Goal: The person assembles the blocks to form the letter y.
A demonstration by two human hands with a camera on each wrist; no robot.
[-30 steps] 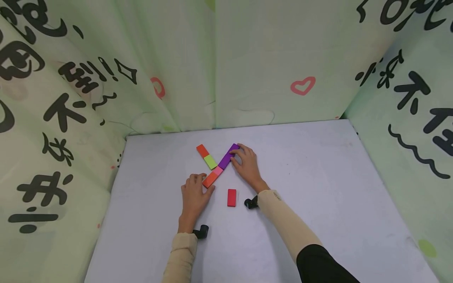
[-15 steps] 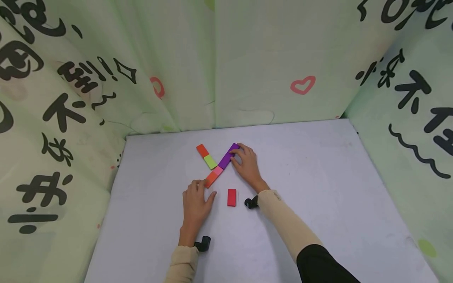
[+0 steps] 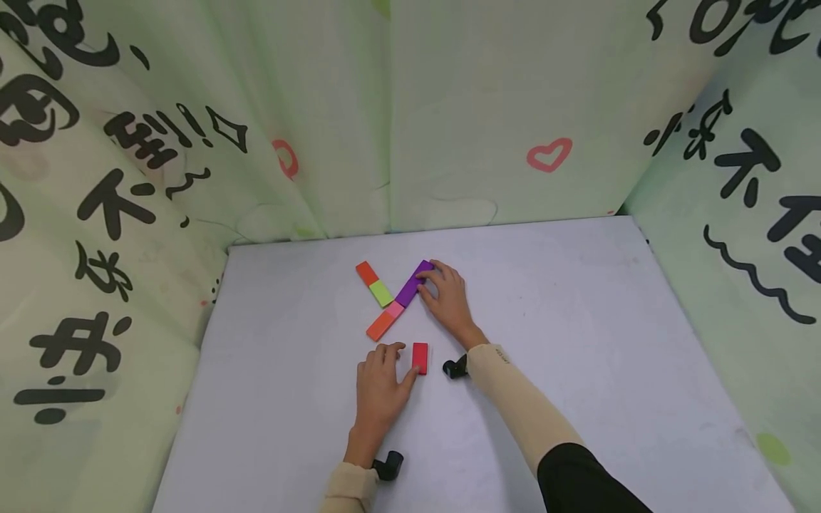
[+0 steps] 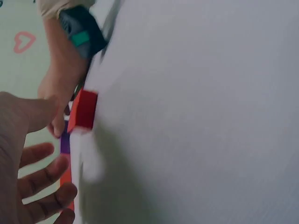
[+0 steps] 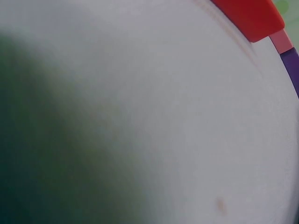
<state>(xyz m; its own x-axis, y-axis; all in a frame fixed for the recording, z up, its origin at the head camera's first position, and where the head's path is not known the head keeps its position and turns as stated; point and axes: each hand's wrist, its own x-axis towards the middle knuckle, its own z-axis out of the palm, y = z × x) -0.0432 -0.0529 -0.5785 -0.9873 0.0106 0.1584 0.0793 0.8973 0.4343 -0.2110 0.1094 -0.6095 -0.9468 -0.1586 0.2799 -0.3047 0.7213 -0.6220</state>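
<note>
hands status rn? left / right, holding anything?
Left hand: open, fingers spread, thumb beside the loose flat red rectangular block, not gripping it.
Right hand: open, fingertips resting on the flat purple rectangular block.

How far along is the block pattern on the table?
Five blocks already lie in two touching diagonal lines; the right hand rests on the purple block. In hand: the left hand touches the loose red block. Left: that red block remains apart from the lines.

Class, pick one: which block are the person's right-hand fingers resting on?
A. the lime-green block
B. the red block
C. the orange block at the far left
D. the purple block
D: in the head view the right hand lies with its fingers on the purple block, while the red block sits by the left hand.
</note>
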